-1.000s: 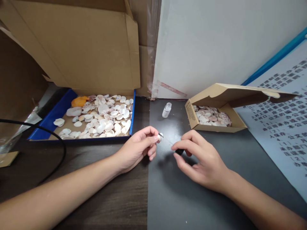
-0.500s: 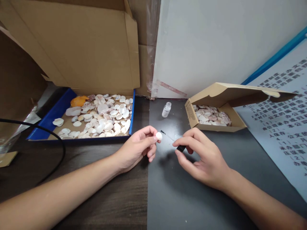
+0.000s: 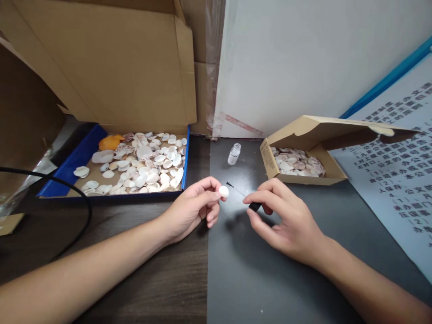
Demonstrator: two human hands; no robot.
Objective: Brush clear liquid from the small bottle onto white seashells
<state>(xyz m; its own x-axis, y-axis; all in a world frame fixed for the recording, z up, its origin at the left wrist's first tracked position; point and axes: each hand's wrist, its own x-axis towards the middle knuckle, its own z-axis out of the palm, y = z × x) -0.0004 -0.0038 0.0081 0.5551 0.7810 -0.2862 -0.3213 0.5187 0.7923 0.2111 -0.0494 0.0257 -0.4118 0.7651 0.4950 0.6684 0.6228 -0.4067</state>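
Observation:
Between thumb and fingertips, my left hand (image 3: 199, 204) pinches a small white shell (image 3: 223, 191). Facing it from the right, my right hand (image 3: 283, 218) grips the black cap of a small brush (image 3: 254, 206). The brush's thin stem points up and left, and its dark tip (image 3: 230, 184) is close beside the shell; whether they touch is hard to tell. Behind the hands a small clear bottle (image 3: 234, 154) with a white label stands upright and uncapped on the grey mat (image 3: 243, 279).
An open blue-edged box (image 3: 186, 159) full of shells lies at the left, its cardboard lid raised. At the right is a smaller cardboard box (image 3: 269, 162) of shells, lid partly up. A black cable (image 3: 90, 211) curves at far left. A printed sheet (image 3: 394, 180) lies far right.
Hardly anything differs. The brush tip has shifted very slightly beside the shell, and both hands keep nearly the same place and hold.

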